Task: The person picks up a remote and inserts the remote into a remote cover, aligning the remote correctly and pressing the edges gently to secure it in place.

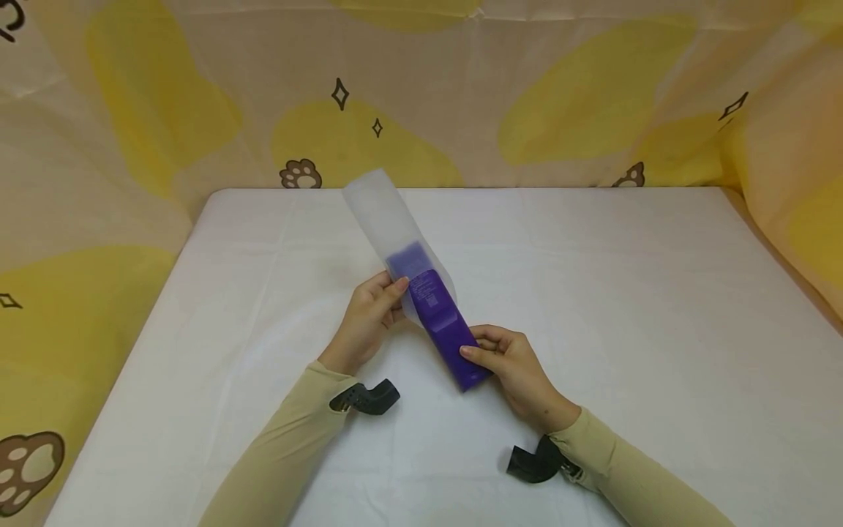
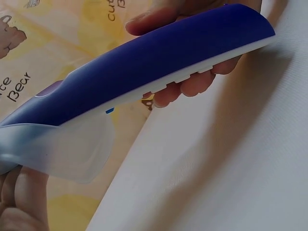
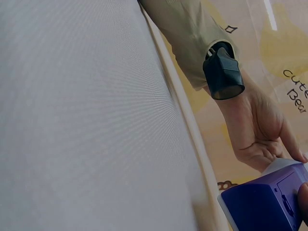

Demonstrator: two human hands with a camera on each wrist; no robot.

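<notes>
A long purple handheld device [image 1: 443,322] with a small printed label slants above the table. Over its far end sits a translucent sleeve-like cover [image 1: 374,208]; part of the purple body shows through it. My left hand [image 1: 362,322] pinches the cover near its wide mouth, thumb on top. The device's near end is gripped by my right hand [image 1: 520,369], thumb on the labelled face and fingers beneath. In the left wrist view the device [image 2: 154,65] shows a white underside with raised white bumps near the right fingers [image 2: 197,84]. Its exact kind is unclear.
A white cloth-covered table [image 1: 626,278] lies below both hands. Behind it and at the sides hangs a yellow and cream patterned cloth [image 1: 428,88]. Black wrist cameras [image 1: 365,397] are strapped over both sleeves.
</notes>
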